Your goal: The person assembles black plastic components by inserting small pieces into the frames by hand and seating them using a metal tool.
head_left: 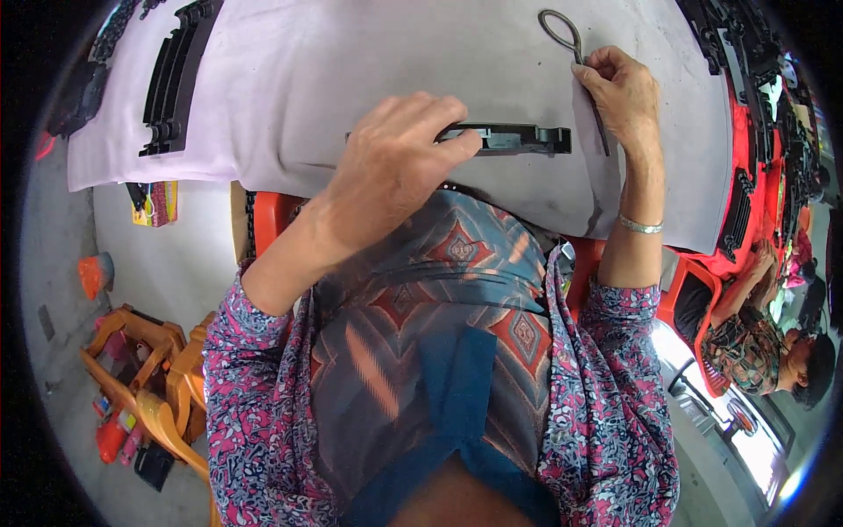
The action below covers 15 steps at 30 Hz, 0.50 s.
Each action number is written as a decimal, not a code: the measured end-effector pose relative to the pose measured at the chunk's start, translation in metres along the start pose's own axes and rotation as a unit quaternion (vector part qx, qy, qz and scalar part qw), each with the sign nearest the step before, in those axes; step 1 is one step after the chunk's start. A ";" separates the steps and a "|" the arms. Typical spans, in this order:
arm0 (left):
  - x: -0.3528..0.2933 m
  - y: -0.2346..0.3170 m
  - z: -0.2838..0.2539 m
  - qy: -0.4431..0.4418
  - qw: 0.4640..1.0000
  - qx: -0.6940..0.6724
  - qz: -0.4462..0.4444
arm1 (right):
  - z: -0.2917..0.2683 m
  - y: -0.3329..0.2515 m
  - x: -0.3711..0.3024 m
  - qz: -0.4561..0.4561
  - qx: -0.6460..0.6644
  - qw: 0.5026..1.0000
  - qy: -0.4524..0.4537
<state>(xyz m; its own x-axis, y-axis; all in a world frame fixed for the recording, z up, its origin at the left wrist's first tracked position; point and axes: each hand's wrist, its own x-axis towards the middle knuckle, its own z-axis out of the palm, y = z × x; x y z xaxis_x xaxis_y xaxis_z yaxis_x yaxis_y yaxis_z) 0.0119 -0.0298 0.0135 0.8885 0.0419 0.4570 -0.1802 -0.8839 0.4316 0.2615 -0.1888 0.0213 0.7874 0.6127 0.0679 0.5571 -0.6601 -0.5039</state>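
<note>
My left hand (pixel 395 154) is closed over the left part of a long, narrow black plastic part (pixel 527 138), with thumb and fingers at its upper edge. The part lies near the table's front edge, and its right end sticks out past my fingers. To the right, my right hand (pixel 623 92) pinches a thin dark metal rod with a looped end (pixel 562 31). Its loop points away from me, and the straight shank runs back toward me beneath my hand. The rod's tip stays clear of the black part.
A cloth-covered table (pixel 299 70) spreads out before me. A slatted black plastic part (pixel 180 83) lies at its far left. More black parts (pixel 738 211) rest on a red surface at right, where another person (pixel 755 342) sits. A wooden chair (pixel 158 386) stands at lower left.
</note>
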 end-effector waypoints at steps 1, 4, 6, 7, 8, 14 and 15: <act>0.000 0.001 0.002 0.000 1.000 0.002 -0.018 | 0.001 0.000 0.001 0.004 -0.003 1.000 0.004; -0.002 0.004 0.007 -0.008 0.999 0.010 -0.034 | 0.002 0.000 0.000 -0.006 -0.013 1.000 0.018; -0.003 0.007 0.010 0.001 0.999 0.018 -0.037 | 0.002 -0.004 -0.002 -0.020 -0.019 0.999 0.027; -0.004 0.009 0.011 0.011 0.999 0.028 -0.043 | 0.001 -0.009 -0.003 -0.004 -0.029 0.999 0.019; -0.004 0.011 0.013 0.011 0.999 0.028 -0.043 | 0.001 -0.014 -0.004 0.012 -0.038 0.999 0.012; -0.008 0.010 0.024 0.046 0.997 0.051 -0.038 | 0.012 -0.021 -0.003 -0.075 -0.163 0.982 0.053; -0.010 0.009 0.025 0.048 0.997 0.043 -0.041 | 0.014 -0.023 -0.001 -0.075 -0.163 0.982 0.054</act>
<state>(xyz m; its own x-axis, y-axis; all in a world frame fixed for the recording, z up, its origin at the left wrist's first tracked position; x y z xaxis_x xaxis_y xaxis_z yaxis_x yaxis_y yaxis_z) 0.0122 -0.0497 -0.0065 0.8540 0.1559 0.4964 -0.0679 -0.9125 0.4034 0.2439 -0.1683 0.0211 0.7032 0.6761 0.2200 0.7105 -0.6806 -0.1789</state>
